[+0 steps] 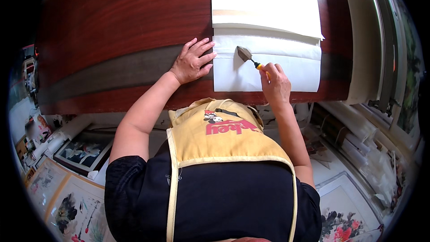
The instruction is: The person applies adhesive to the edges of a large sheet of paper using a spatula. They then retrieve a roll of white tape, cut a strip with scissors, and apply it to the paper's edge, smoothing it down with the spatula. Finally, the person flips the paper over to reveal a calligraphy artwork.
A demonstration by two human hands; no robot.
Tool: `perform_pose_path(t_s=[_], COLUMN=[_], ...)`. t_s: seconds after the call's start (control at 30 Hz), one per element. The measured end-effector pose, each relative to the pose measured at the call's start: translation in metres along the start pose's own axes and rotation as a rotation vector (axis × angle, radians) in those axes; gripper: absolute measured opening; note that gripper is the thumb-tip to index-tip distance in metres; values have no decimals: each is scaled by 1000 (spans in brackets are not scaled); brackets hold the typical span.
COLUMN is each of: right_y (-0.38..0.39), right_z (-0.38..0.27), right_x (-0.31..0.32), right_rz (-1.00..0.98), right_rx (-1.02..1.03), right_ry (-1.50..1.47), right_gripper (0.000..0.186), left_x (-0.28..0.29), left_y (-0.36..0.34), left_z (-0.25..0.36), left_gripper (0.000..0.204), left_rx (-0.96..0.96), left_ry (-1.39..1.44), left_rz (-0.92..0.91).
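White paper (264, 74) lies on the dark red wooden table in front of me, with a crease or strip edge running across it. My right hand (275, 83) is closed round the yellow handle of a small trowel-shaped tool (244, 54). Its pointed metal head rests on or just over the paper, near that crease; I cannot tell if it touches. My left hand (192, 62) lies flat with fingers spread, its fingertips at the paper's left edge. Beyond, a brightly lit white sheet (266, 0) overlaps the far side of the paper.
The red table (121, 22) has a dark grey band (130, 67) across it. Along the right runs a long metal rail (384, 40). Below the table are rolled papers (358, 130), a framed picture (85, 150) and flower paintings (74, 206) on both sides of me.
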State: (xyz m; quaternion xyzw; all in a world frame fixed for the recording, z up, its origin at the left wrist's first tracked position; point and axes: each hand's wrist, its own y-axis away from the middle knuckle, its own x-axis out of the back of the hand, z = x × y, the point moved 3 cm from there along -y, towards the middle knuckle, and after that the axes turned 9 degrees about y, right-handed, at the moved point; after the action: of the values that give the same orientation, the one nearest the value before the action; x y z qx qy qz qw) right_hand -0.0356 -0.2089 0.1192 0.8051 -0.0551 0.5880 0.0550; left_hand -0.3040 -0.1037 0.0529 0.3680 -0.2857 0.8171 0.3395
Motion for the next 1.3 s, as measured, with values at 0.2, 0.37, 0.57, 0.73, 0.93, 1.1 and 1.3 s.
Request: perform_pose_path(t_s=[0.2,0.37,0.57,0.73,0.93,1.1,1.3], right_y=[-10,-20,-27,-25,-9,-4,-6], right_z=[-9,-37,-41,-42,6,6,-32], right_x=[-8,-7,-12,-15,3,10,-3], right_rz=[-42,-118,-85,-97,-18,-20,-108], right_rx=[85,117,166,154,-4,13,162], right_ry=[-160,-68,-106,-63,18,-9,-86], right_gripper=[8,6,5,7,8,7,5], left_x=[0,0,3,2,3,2,3], left_y=[-1,-1,-10,-19,-17,-15,-16], left_z=[1,0,-8,-25,-24,-24,-23], left_gripper=[39,44,54,57,56,54,53], left_rx=[9,16,21,-3,-43,-35,-40], left_ry=[26,43,100,143,60,68,73], left_rz=[-11,-24,4,76,87,99,101])
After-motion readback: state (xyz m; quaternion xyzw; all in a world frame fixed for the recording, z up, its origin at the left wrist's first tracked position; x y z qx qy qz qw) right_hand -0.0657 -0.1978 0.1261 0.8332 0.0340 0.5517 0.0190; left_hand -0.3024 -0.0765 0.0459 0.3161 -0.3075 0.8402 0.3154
